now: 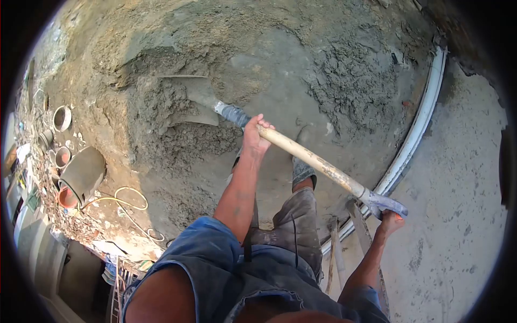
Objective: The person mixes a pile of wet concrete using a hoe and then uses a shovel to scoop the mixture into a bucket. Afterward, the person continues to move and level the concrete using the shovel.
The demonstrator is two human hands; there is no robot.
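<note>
I hold a shovel with a pale wooden shaft (312, 159) and a grey D-handle (385, 204). My left hand (254, 134) grips the shaft low, near the socket. My right hand (390, 220) is closed on the D-handle at the top end. The metal blade (188, 99) is loaded with wet grey mortar and sits at a mound of the same mix (177, 134). My boot (302, 169) stands on the mortar-smeared ground beneath the shaft.
A white pipe (414, 134) curves along the right edge of the mixing area, with bare concrete (458, 215) beyond. At the left lie large pipe sections (81, 175), small rings (62, 118) and a yellow hose (126, 199). Wooden slats (336, 253) lie by my legs.
</note>
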